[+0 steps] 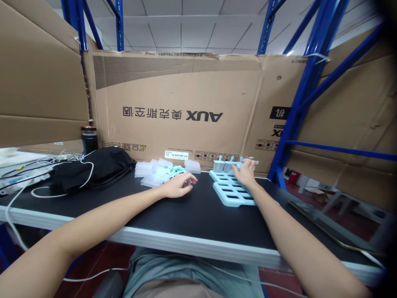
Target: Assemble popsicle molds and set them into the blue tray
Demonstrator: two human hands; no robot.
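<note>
Head camera: showing at the back a large cardboard panel (173, 91) with upside-down AUX lettering; flanking it with blue metal posts (316, 66); spreading a black tabletop (192, 215) in front; laying a rumpled black bag (99, 167) at left; resting a light-blue slotted frame (228, 202) flat at right; bringing the right hand (246, 174) to the frame's far side, beside translucent moulds (218, 166) with blue handles, near a clear piece (254, 162), grip closure impossible to tell; hovering the left hand (178, 186) with thumb and fingers apart, clamping nothing, just beside clear boxes (150, 169); standing a dark bottle (89, 142) behind the bag; scattering small blue pieces (174, 171) among the boxes.
</note>
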